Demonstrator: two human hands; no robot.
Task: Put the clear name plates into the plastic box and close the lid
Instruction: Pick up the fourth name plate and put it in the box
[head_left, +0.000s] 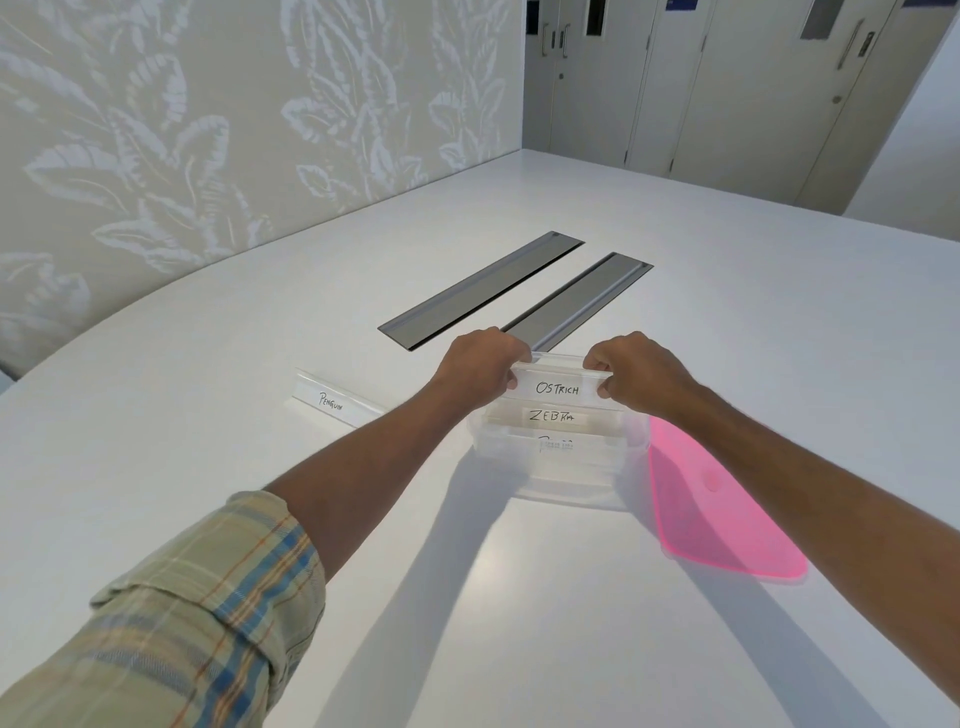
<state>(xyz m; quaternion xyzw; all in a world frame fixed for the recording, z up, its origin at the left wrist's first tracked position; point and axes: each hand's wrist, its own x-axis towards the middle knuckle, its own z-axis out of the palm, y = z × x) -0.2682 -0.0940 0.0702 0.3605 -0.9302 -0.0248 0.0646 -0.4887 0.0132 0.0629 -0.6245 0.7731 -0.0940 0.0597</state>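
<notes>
my left hand (480, 371) and my right hand (631, 371) each pinch one end of a clear plastic name plate lettered "ostrich" (558, 387), fingers curled shut around its short edges. i hold it at the far rim of the clear rectangular plastic box (636, 441), which sits open on the white tabletop (467, 597). inside the box, just nearer to me, stands another clear name plate marked "zebra" (551, 416), and in front of it a third clear plate (556, 445) whose writing i cannot read. a fourth clear name plate, lettered "penguin" (332, 401), lies on the tabletop to the left of the box, apart from it. the translucent pink lid (722, 512) lies flat on the tabletop just to the right of the box. beyond my hands, two long grey metal panels (480, 288) are set into the tabletop.
</notes>
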